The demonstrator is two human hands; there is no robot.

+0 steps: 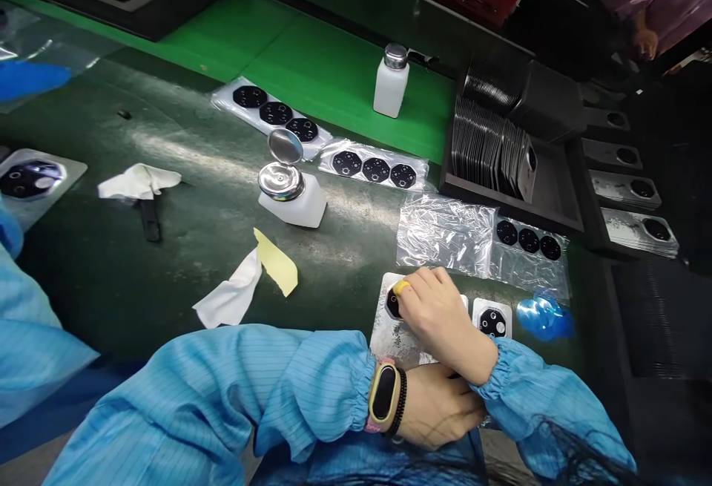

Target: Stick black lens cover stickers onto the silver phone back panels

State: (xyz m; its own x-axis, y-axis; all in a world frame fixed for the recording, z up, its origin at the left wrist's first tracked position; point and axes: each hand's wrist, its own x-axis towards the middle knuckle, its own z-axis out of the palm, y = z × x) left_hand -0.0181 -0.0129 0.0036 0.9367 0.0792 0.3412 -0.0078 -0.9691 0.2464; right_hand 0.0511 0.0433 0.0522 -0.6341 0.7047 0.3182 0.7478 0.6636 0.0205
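A metal plate [401, 339] with a black octagonal disc [391, 305] lies at the near edge of the bench. My right hand [442, 319], a yellow finger cot on one finger, is closed over the plate's upper part and covers some of the disc. What its fingertips hold is hidden. Below and partly under the right wrist, my left hand [439, 406] is curled at the plate's near side, its fingertips out of sight. Just right of the hands lies a second small plate with a black disc [492, 323]. Crumpled blue film [545, 317] is beside it.
Bagged discs [375, 169] lie across the bench near an open-lidded white bottle [294, 200]. Another bottle [391, 81] stands behind. A black tray [515, 196] holds upright plates. Left are a cloth-wrapped tool [149, 217], yellow paper [277, 262] and a co-worker's blue sleeve [33, 323].
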